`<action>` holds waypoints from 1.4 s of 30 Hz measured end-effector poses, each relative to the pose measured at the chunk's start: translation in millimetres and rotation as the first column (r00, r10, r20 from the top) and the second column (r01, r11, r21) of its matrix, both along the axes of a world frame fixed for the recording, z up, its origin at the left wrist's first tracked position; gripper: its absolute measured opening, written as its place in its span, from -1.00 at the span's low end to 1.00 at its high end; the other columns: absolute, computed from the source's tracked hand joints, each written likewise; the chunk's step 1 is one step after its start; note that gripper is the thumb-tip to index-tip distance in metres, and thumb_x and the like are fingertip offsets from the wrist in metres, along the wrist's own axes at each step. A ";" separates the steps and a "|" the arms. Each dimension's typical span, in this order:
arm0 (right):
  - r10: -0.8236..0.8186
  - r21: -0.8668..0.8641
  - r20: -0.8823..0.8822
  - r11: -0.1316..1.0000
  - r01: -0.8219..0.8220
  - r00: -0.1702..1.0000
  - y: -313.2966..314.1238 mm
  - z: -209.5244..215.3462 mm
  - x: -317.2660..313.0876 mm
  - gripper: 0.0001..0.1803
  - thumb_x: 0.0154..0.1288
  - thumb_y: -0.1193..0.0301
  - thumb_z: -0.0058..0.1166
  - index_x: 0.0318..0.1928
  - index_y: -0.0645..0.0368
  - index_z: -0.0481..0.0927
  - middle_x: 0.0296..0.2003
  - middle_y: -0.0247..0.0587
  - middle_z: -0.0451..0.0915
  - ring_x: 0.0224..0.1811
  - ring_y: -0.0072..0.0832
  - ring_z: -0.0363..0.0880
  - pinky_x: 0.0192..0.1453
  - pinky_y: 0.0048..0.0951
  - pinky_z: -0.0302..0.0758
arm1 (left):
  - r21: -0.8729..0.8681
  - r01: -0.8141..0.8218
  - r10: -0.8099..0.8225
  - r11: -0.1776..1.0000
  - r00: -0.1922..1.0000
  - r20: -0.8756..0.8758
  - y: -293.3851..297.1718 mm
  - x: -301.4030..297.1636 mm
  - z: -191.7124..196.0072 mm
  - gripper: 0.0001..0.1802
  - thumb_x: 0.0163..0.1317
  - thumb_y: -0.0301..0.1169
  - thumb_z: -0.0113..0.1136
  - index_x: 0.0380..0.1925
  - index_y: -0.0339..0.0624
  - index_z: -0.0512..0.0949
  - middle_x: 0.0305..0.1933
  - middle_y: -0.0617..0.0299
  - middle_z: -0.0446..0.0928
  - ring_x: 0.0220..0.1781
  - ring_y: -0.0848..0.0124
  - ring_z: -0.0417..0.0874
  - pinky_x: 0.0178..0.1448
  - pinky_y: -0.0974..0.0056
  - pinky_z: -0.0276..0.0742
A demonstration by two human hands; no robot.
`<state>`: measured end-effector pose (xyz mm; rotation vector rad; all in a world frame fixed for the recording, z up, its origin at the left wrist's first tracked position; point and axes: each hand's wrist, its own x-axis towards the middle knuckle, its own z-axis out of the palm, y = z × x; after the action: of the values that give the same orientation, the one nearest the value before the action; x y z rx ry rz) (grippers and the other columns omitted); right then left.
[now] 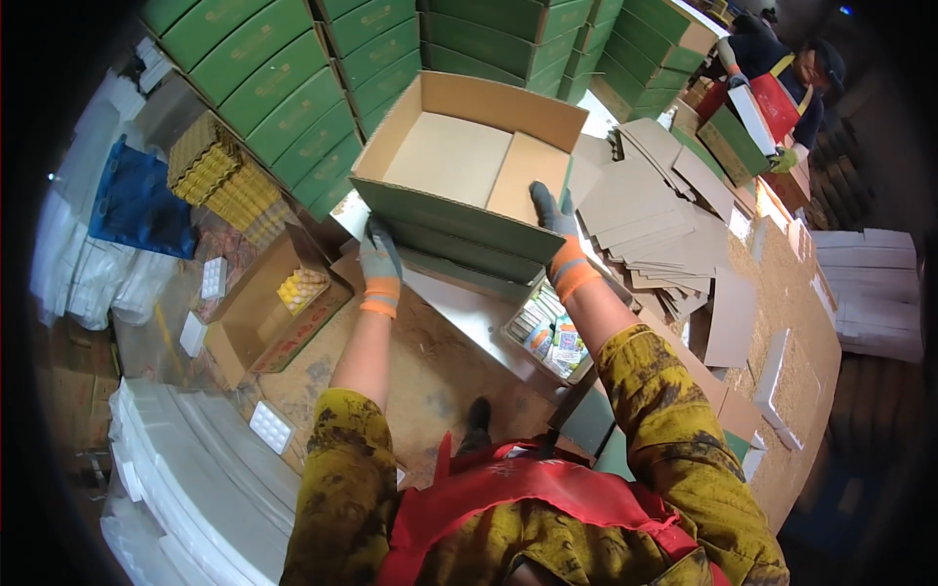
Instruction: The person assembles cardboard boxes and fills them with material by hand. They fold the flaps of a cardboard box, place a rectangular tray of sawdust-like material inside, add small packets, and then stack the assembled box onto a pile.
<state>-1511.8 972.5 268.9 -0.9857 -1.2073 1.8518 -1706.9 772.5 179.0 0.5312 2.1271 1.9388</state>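
The right hand [554, 217] grips the near rim of the open box [459, 221], left of the cardboard sheets [650, 217], the left hand [379, 258] lies at its near left side, grip unclear, and even pressure from both best holds it square

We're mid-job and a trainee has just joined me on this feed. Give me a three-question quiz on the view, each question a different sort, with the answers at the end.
1. True or false: the left hand and the right hand both wear grey gloves with orange cuffs.

2. What lies just to the right of the open cardboard box?
A. A blue sack
B. Loose flat cardboard sheets
C. Yellow moulded trays

3. Fill in the colour: the stacked boxes beyond the open box are ____ on the outside.

Key: 1. True. 2. B. 3. Green.
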 end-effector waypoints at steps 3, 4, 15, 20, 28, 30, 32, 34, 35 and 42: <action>0.162 0.201 0.084 0.964 -0.176 0.983 -13.6 12.3 25.0 0.04 0.18 -0.13 0.23 0.47 0.15 0.06 0.29 -0.17 0.28 0.29 -0.32 0.26 0.26 -0.26 0.33 | -0.028 -0.046 0.035 0.999 0.955 -0.295 -19.7 -21.0 -38.0 -0.47 0.55 -0.24 -0.29 0.29 -0.47 0.25 0.33 -0.14 0.36 0.35 0.14 0.37 0.42 0.21 0.22; 0.468 -0.061 -0.097 0.878 -0.474 0.879 -0.8 -11.0 40.1 0.01 0.25 -0.21 0.08 0.47 0.17 0.05 0.39 -0.14 0.15 0.38 -0.31 0.18 0.32 -0.24 0.29 | -0.030 -0.041 0.028 0.999 0.931 -0.364 -46.7 -49.3 -57.1 -0.50 0.57 -0.14 -0.28 0.06 -0.42 0.44 -0.21 0.20 0.47 -0.18 0.41 0.38 -0.01 0.28 0.41; -0.547 0.530 0.422 0.796 0.293 0.723 -47.2 -13.1 515.4 -0.33 0.31 0.31 0.20 0.36 0.27 0.30 0.31 -0.02 0.40 0.32 -0.32 0.37 0.38 -0.32 0.28 | -0.256 0.595 -0.630 0.762 0.592 -0.502 12.4 361.8 98.6 -0.32 0.32 -0.33 0.13 0.38 -0.33 0.17 0.46 -0.11 0.16 0.49 0.07 0.17 0.51 0.08 0.08; -0.575 0.389 0.727 0.795 0.465 0.375 -48.1 -46.1 655.9 -0.23 0.19 0.15 0.32 0.24 0.43 0.35 0.11 0.10 0.53 0.15 -0.21 0.51 0.24 -0.32 0.43 | -0.675 0.424 -0.785 0.603 0.465 -0.410 44.1 473.2 54.3 -0.13 0.28 -0.11 0.15 0.47 -0.21 0.03 0.51 -0.29 -0.02 0.53 -0.18 -0.02 0.56 -0.12 -0.19; -0.705 0.657 0.658 0.709 0.254 0.265 -39.6 -59.5 682.5 -0.08 0.07 0.24 0.41 0.35 0.35 0.23 0.14 0.18 0.50 0.10 -0.05 0.55 0.21 -0.24 0.47 | -0.658 0.281 -0.692 0.698 0.501 -0.520 42.2 490.2 15.0 -0.22 0.24 -0.14 0.20 0.44 -0.02 0.19 0.51 -0.05 0.09 0.55 -0.02 0.02 0.59 -0.04 -0.13; -0.575 0.169 0.538 0.790 0.589 0.616 -25.2 -54.2 696.6 -0.11 0.05 0.34 0.44 0.33 0.37 0.26 0.08 0.05 0.55 -0.03 -0.25 0.61 0.07 -0.39 0.55 | -0.637 0.276 -0.676 0.720 0.488 -0.552 40.7 492.5 18.1 -0.27 0.26 -0.20 0.19 0.41 -0.06 0.23 0.46 -0.08 0.18 0.52 0.01 0.12 0.57 0.01 -0.05; -0.503 0.162 0.468 0.857 0.489 0.727 -29.9 -50.4 706.4 -0.40 0.15 0.39 0.37 0.16 0.39 0.46 -0.05 -0.09 0.63 -0.11 -0.43 0.62 -0.03 -0.49 0.58 | -0.592 0.397 -0.692 0.701 0.581 -0.430 40.0 483.1 28.0 -0.28 0.26 -0.22 0.19 0.40 -0.13 0.23 0.44 -0.12 0.21 0.49 0.00 0.17 0.55 0.02 0.00; -0.617 0.270 0.310 0.787 0.555 0.724 -31.5 -28.2 695.9 -0.54 0.22 0.43 0.30 0.10 0.34 0.53 -0.09 -0.13 0.64 -0.14 -0.47 0.62 -0.03 -0.48 0.59 | -0.244 0.545 -0.596 0.802 0.760 -0.261 41.8 470.0 34.9 -0.28 0.24 -0.29 0.20 0.35 -0.36 0.24 0.36 -0.23 0.28 0.41 -0.07 0.28 0.49 0.05 0.13; -0.632 0.109 0.048 0.773 0.625 0.773 -35.9 1.1 691.6 -0.56 0.24 0.44 0.28 0.10 0.32 0.53 -0.09 -0.14 0.64 -0.15 -0.47 0.62 -0.04 -0.48 0.59 | -0.358 0.345 -0.490 0.868 0.710 -0.505 42.6 473.2 70.5 -0.19 0.22 -0.25 0.23 0.38 -0.43 0.15 0.40 -0.27 0.21 0.45 -0.13 0.19 0.51 0.01 0.06; -0.356 0.442 -0.107 0.820 0.365 0.928 -35.5 60.6 702.2 -0.59 0.41 0.43 0.09 0.20 0.33 0.42 0.03 -0.20 0.58 0.06 -0.53 0.51 0.19 -0.52 0.42 | -0.539 0.362 -0.563 0.761 -0.044 -0.825 14.2 496.6 303.4 -0.46 0.22 -0.39 0.23 0.21 -0.27 0.43 0.12 -0.11 0.52 0.13 -0.09 0.47 0.29 0.02 0.31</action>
<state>-809.5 937.0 329.5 -0.8518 -1.2622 1.2014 -1210.3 786.7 482.3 2.7202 1.9388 0.8509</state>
